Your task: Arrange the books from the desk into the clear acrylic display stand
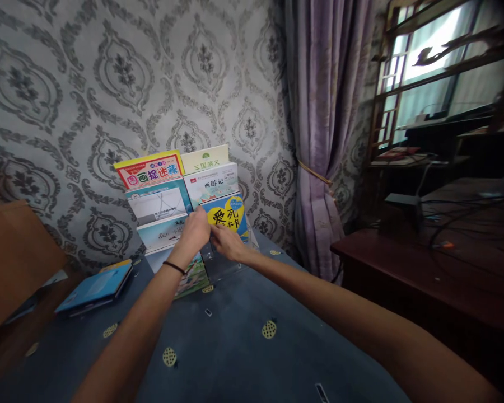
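Note:
Several books stand in two columns of rising tiers on a clear stand point(224, 268). My left hand point(196, 229), with a dark band at the wrist, is closed at the left edge of a blue book with a yellow patch point(229, 215). Close beside it, my right hand point(227, 242) has its fingers curled in front of that book's lower left part. What either hand holds is hidden. Behind it stands a white book point(212, 182). In the left column are a red-and-yellow book point(153, 170), a teal-edged book point(157, 201) and a pale blue book point(157, 235).
Blue books point(94, 288) lie stacked on the patterned dark blue cloth point(235, 347) to the left. A brown box point(19, 263) is at the far left. Behind are a patterned wall point(151, 73) and a purple curtain point(325, 112). A dark red table point(403, 268) with cables stands right.

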A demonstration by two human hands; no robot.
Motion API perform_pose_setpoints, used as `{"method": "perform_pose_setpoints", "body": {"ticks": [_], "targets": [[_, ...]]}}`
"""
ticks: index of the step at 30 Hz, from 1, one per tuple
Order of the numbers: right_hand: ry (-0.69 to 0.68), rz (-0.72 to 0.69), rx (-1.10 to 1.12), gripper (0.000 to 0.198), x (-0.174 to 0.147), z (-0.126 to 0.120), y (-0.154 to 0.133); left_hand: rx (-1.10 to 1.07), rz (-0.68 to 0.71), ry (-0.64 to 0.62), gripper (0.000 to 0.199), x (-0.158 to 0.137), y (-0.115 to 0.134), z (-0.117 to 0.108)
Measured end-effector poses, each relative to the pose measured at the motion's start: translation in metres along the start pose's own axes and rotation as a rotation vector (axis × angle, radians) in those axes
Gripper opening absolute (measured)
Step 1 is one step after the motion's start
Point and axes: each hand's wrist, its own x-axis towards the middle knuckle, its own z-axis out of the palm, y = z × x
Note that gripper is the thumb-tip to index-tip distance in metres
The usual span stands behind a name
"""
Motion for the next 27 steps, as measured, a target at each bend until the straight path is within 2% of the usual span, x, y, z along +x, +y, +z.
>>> {"method": "perform_pose_setpoints", "body": {"ticks": [3,5,10,17,22,27], "targets": [[0.011,-0.009,0.005,0.056,0.001,0.002,0.001,-0.020,0.060,0.059,0.042,0.004,-0.003,-0.013],[0.026,-0.017,0.023,0.059,0.001,0.003,0.002,-0.027,0.072,0.029,0.042,0.010,-0.005,-0.018],[0.052,-0.026,0.041,0.057,0.001,0.004,0.004,-0.035,0.058,-0.043,0.041,0.021,-0.009,-0.014],[0.068,-0.022,0.048,0.060,0.004,0.009,0.010,0.136,0.097,0.053,0.031,0.023,-0.007,-0.012],[0.062,-0.052,0.077,0.060,0.004,0.010,0.014,0.198,0.101,0.038,0.034,0.024,-0.006,-0.018],[0.122,-0.136,0.208,0.060,0.004,0.014,0.027,0.198,0.109,0.013,0.030,0.029,-0.005,-0.023]]}}
